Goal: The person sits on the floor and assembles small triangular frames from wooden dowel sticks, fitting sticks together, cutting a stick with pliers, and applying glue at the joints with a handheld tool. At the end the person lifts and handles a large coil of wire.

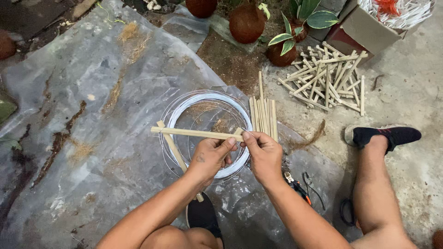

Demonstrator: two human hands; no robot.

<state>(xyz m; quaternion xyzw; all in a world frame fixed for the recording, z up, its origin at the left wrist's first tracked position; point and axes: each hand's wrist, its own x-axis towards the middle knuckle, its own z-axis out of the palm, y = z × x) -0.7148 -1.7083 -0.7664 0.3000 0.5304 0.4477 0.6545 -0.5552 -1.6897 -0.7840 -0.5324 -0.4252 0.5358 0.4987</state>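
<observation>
Bare concrete floor (406,92); crumpled grey plastic sheet (92,92) spread over it; soil-strewn patch (230,62); flat daylight.

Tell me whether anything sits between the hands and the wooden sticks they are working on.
Nothing visible does. The left hand and the right hand already grip the crossed wooden sticks at their right end, above the coil of white wire. The loose bundle of sticks lies just beyond, apart from the grip.

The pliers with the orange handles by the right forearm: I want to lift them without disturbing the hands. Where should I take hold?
Probably grip the pliers by the orange handles, coming from the right, past the bare leg. The right hand and its forearm cover the side toward the wire coil, and the handles lie flat on the plastic sheet.
</observation>
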